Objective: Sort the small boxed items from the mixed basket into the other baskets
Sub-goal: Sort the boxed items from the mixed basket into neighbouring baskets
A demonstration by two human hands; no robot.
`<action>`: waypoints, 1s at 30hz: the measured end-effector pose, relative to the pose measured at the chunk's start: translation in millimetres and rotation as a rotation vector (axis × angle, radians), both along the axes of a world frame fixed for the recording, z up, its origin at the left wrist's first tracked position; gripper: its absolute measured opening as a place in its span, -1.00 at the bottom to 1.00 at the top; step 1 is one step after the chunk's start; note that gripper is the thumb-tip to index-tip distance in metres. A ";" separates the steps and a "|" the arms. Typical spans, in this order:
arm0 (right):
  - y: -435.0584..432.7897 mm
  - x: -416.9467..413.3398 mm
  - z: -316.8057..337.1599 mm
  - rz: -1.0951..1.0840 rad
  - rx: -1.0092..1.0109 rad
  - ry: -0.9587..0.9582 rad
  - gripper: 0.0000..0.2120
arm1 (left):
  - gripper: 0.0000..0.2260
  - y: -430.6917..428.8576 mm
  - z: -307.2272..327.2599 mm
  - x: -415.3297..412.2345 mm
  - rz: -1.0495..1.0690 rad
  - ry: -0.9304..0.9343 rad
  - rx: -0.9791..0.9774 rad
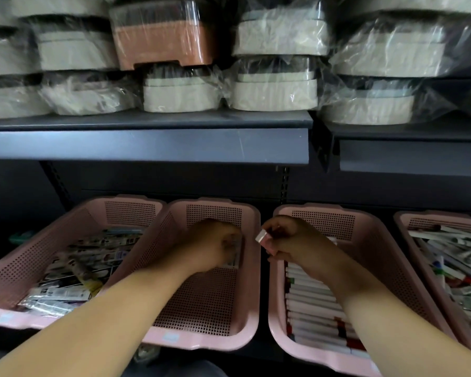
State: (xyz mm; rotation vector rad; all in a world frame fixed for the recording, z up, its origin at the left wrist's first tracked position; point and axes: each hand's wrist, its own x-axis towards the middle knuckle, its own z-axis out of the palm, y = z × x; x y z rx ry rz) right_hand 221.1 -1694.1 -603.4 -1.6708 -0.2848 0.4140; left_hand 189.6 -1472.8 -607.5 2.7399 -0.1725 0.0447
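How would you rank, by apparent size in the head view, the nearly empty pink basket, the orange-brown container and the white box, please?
1. nearly empty pink basket
2. orange-brown container, farther off, so true size unsure
3. white box, pinched by the right hand

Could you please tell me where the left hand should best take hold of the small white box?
Probably by the free left end of the box, coming from the left: the right hand pinches its right side, and the left end juts clear of it.
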 end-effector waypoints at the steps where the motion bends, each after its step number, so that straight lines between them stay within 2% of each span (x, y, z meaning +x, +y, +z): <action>1: 2.5 0.3 3.6 -0.012 0.019 -0.015 -0.69 | -0.81 -3.1 8.4 -4.3 -0.011 -0.008 -0.095; 3: 8.8 0.6 10.3 -0.009 0.024 -0.061 -0.67 | -0.75 -7.8 24.9 -16.8 -0.059 -0.034 -0.221; 4: 12.7 0.7 13.0 0.004 0.018 -0.074 -0.66 | -0.72 -8.7 32.1 -23.9 -0.099 -0.063 -0.223; 8: 33.4 -1.9 18.6 0.044 -0.043 -0.127 -0.63 | -0.77 -2.4 48.5 -43.6 -0.172 -0.337 0.138; 12: 60.0 -8.6 18.3 0.103 -0.108 -0.213 -0.70 | -0.76 19.3 39.5 -47.2 -0.144 -0.423 0.234; 14: 72.1 -11.0 15.5 0.100 -0.209 -0.346 -0.71 | -0.73 32.0 36.4 -49.4 -0.083 -0.408 0.202; 16: 82.0 -14.4 12.8 0.110 -0.208 -0.362 -0.70 | -0.78 40.5 35.6 -51.3 -0.056 -0.375 0.149; 19: 90.1 -19.0 13.5 0.136 -0.034 -0.174 -0.77 | -0.84 49.6 36.5 -52.9 -0.023 -0.368 0.105; 21: 91.7 -18.4 14.5 0.155 0.003 -0.097 -0.80 | -0.82 56.0 35.6 -53.6 -0.030 -0.394 0.103; 23: 93.6 -16.6 14.5 0.173 -0.060 -0.162 -0.76 | -0.84 59.9 34.8 -55.4 -0.048 -0.365 0.115; 25: 96.6 -17.4 16.4 0.166 -0.197 -0.308 -0.66 | -0.83 62.6 33.9 -56.4 -0.051 -0.271 0.096; 28: 102.3 -19.8 13.2 0.147 -0.307 -0.405 -0.71 | -0.83 65.2 35.7 -57.5 -0.036 -0.136 0.022; 30: 104.9 -20.6 6.3 0.167 -0.340 -0.454 -0.72 | -0.82 67.3 37.4 -58.4 -0.024 -0.102 0.040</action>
